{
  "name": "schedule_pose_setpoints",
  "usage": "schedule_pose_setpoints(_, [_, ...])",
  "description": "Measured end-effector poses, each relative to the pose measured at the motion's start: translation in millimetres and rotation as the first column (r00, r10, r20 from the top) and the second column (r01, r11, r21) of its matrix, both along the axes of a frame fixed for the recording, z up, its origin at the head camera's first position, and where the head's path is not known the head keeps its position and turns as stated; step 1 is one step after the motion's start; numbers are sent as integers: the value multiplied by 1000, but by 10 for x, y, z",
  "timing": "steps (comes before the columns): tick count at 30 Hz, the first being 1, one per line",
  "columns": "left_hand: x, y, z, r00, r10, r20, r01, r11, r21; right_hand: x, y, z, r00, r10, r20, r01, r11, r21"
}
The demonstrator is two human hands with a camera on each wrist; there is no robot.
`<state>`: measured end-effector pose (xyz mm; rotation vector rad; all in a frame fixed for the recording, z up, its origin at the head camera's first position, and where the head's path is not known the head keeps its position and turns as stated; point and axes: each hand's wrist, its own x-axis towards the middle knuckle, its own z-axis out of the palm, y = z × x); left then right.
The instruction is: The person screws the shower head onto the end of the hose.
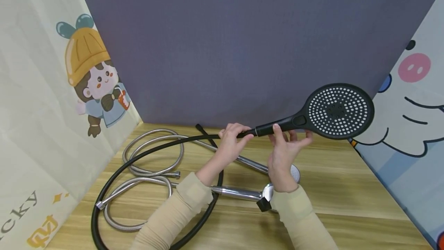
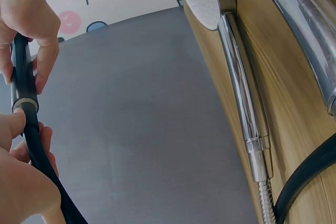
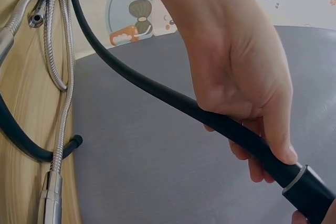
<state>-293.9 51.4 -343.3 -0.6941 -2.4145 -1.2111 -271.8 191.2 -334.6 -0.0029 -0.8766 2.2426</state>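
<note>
My right hand [image 1: 285, 157] holds a black shower head [image 1: 338, 111] by its handle, thumb in front and fingers behind. The wide round face, dotted with pale nozzles, turns toward the head camera. Just left of the handle's end, my left hand [image 1: 230, 142] pinches the end of a black shower hose [image 1: 156, 150]. In the left wrist view a light ring [image 2: 25, 103] shows where hose and handle meet. From there the hose runs left in a big loop, and its free end [image 3: 76, 141] appears in the right wrist view.
Two chrome hand showers [image 1: 239, 193] lie on the wooden table [image 1: 347, 188] below my hands. Their coiled metal hoses [image 1: 152, 174] spread to the left, crossed by the black hose. A dark grey panel [image 1: 243, 49] stands behind, with cartoon-printed sheets [image 1: 34, 107] at the sides.
</note>
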Motion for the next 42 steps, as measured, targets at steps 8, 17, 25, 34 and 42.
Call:
schedule_pose_setpoints(8, [20, -8, -35, 998, 25, -63, -28, 998, -57, 42, -24, -8, 1000, -3, -4, 3, 1000, 10])
schedule_pose_setpoints(17, [42, 76, 13, 988, 67, -141, -82, 991, -102, 56, -61, -35, 1000, -11, 5, 11, 1000, 18])
schedule_pose_setpoints(25, [32, 168, 77, 977, 28, -214, -56, 990, -127, 71, -98, -65, 1000, -5, 22, 5, 999, 38])
schedule_pose_setpoints(34, [40, 226, 124, 963, 43, -265, -91, 981, -171, 91, -150, -96, 998, 18, 57, -23, 996, 90])
schedule_pose_setpoints(42, [42, 222, 157, 953, 64, -297, -138, 962, -235, 111, -171, -131, 996, 26, 80, -36, 990, 133])
